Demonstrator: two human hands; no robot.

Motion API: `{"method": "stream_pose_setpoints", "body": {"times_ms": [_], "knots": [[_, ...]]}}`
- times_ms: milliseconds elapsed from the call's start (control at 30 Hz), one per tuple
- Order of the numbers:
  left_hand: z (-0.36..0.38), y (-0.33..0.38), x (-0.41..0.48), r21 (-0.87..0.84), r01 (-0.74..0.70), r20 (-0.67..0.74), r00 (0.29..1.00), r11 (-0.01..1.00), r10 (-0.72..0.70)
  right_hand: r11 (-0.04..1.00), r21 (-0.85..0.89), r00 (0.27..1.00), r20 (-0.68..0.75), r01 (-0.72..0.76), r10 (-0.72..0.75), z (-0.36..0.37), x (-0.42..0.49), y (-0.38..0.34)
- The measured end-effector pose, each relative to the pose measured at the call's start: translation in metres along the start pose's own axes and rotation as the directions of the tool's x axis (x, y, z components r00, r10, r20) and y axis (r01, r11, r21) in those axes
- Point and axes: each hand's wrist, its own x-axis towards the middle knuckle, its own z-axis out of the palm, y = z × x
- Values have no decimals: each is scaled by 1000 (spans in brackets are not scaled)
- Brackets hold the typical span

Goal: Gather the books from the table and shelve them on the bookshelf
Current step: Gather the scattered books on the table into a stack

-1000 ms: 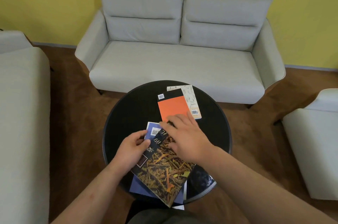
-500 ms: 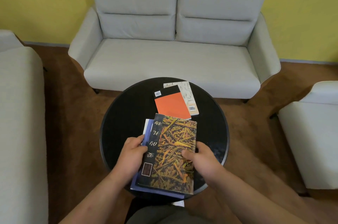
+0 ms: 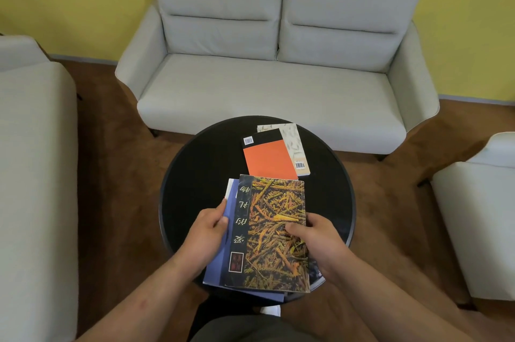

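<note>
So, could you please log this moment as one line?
phase: gathering | left hand: grips blue book | right hand: grips foliage-cover book on top | orange book, pale book: on table

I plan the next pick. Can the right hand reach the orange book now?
Probably not yet: the right hand grips the leaf-pattern book together with the left hand. The orange book lies uncovered just beyond, once it lets go.

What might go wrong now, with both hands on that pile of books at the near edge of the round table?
The leaf-patterned book lies skewed on the blue book, so it may slide off when lifted. The left hand pinches only the pile's left edge and the right hand its right edge, a thin hold. The orange book and pale book behind could be forgotten.
</note>
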Motion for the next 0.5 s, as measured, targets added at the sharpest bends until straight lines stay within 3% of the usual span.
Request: {"method": "stream_pose_setpoints", "body": {"times_ms": [67, 267, 500], "knots": [[2, -6, 0, 55, -47, -12, 999, 997, 48, 1000, 10, 1000, -13, 7, -7, 1, 1, 0], [17, -7, -8, -29, -92, -187, 979, 995, 85, 998, 28, 998, -11, 56, -56, 9, 3, 2], [14, -2, -6, -141, -35, -154, 988, 989, 13, 986, 164, 998, -43, 42, -35, 18, 7, 10]]}}
